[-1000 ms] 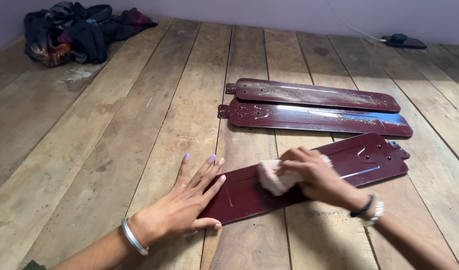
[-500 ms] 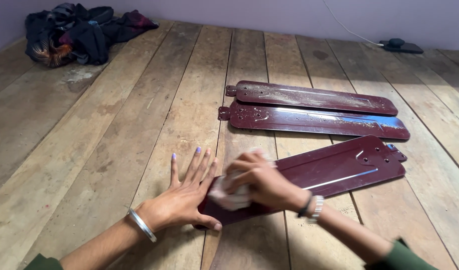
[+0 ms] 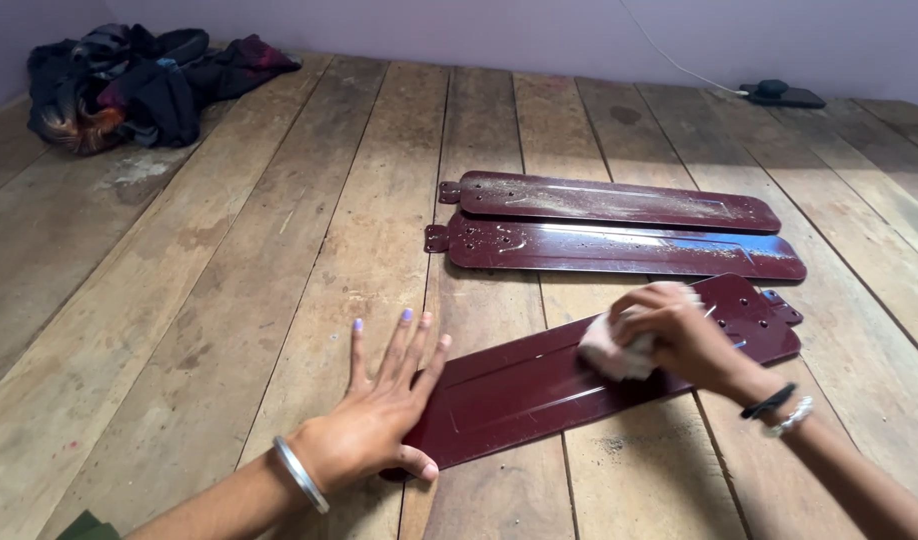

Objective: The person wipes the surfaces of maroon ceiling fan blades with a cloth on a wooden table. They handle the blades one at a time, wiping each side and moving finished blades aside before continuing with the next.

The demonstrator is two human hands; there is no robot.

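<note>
Fingers spread, your left hand (image 3: 379, 415) pins the maroon fan blade (image 3: 599, 370) (lying at about 5 o'clock) so it can't slide, while your right hand (image 3: 679, 335) clutches a pale cloth (image 3: 609, 352) against it.

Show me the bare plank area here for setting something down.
Bare planks: the wide stretch between the clothes pile and the left hand, and the strip left of the phone. Crowded: right of centre, three fan blades, right hand pressing a cloth.
</note>
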